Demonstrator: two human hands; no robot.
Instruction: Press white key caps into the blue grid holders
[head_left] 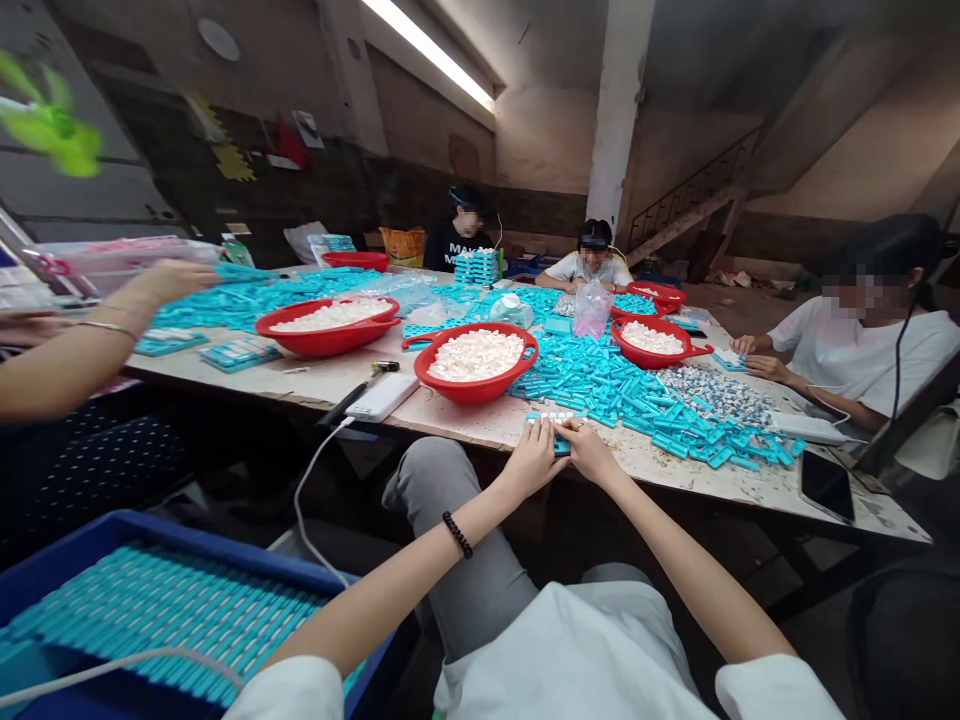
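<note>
Turq. piece (562, 446) part-hid. by hands (534, 462), bin (388, 640) cut off btm-L.

case (558, 418): near edge of table (456, 418) | bowl (480, 392): behind, left | phone (825, 486): right | crate (124, 521): left

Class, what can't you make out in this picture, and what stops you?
All in the head view:
Blue block: partly hidden by the left hand and right hand.
Green fan: blurred, and cut off by the left edge.
Blue tub: cut off by the left and bottom edges.
White pieces in the red bowl: too small to tell their exact shape.
</note>
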